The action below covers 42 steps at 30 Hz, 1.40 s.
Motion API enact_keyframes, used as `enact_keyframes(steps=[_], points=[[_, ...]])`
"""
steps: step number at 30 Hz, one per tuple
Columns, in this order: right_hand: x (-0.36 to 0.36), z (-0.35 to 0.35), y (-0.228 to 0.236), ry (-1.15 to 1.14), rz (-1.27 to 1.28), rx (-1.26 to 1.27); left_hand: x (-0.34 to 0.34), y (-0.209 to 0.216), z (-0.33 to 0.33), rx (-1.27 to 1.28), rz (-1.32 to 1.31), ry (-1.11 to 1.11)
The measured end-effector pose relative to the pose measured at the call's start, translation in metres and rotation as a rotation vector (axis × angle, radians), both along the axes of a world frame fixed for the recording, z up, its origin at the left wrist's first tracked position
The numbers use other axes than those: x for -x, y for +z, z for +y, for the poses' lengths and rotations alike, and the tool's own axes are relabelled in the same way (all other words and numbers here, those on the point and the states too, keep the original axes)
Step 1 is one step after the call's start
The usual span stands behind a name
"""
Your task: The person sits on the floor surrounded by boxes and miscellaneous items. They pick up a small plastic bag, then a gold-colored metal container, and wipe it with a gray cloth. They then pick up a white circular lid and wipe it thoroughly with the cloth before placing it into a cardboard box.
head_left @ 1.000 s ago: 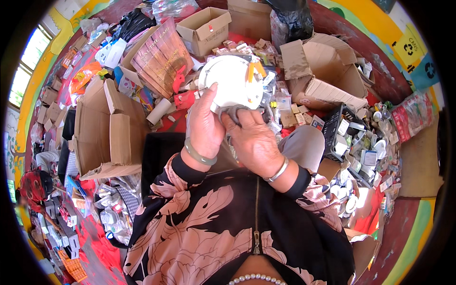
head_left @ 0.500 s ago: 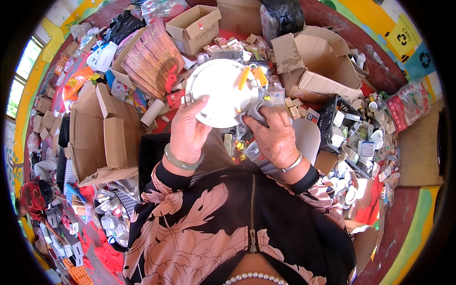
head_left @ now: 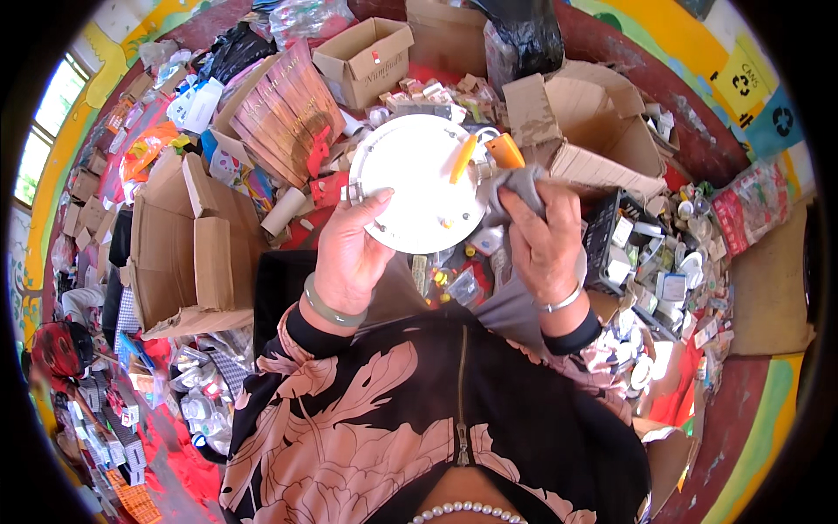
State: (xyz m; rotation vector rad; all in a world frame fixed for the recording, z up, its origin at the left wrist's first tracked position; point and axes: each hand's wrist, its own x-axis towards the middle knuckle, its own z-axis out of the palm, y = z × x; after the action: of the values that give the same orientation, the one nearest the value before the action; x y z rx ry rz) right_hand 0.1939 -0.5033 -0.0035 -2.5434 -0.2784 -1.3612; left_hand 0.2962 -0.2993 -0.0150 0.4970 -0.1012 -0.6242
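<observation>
The left hand (head_left: 353,249) has its grip closed on the left edge of a flat, round, glossy white disc (head_left: 415,179) held up over the lap, while the right hand's (head_left: 548,236) grip pinches a bunched, soft grey cloth (head_left: 521,188) at the disc's right edge; whether cloth and rim touch, I cannot tell. For good handling, the left thumb should press firmly beside the small silver metal clip (head_left: 354,193), and the cloth should pass lightly round the rim, clear of the slim orange plastic piece (head_left: 463,160) and the blocky orange plastic piece (head_left: 504,151), lest it snag.
</observation>
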Motion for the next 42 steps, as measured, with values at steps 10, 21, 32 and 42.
enact_keyframes(steps=[10, 21, 32, 42], points=[[0.015, 0.010, -0.003, 0.502, 0.472, -0.591, -0.005, -0.011, -0.001, -0.009, -0.135, 0.157], [-0.008, -0.002, 0.051, 0.367, 0.386, -0.822, 0.025, -0.015, -0.005, -0.242, -0.555, 0.077], [-0.002, -0.009, 0.049, 0.624, 0.654, -0.489, 0.023, 0.006, 0.011, -0.508, -0.897, -0.253], [0.003, 0.025, 0.034, 0.336, 0.611, 0.100, 0.022, -0.001, 0.000, -0.881, -1.393, -0.295]])
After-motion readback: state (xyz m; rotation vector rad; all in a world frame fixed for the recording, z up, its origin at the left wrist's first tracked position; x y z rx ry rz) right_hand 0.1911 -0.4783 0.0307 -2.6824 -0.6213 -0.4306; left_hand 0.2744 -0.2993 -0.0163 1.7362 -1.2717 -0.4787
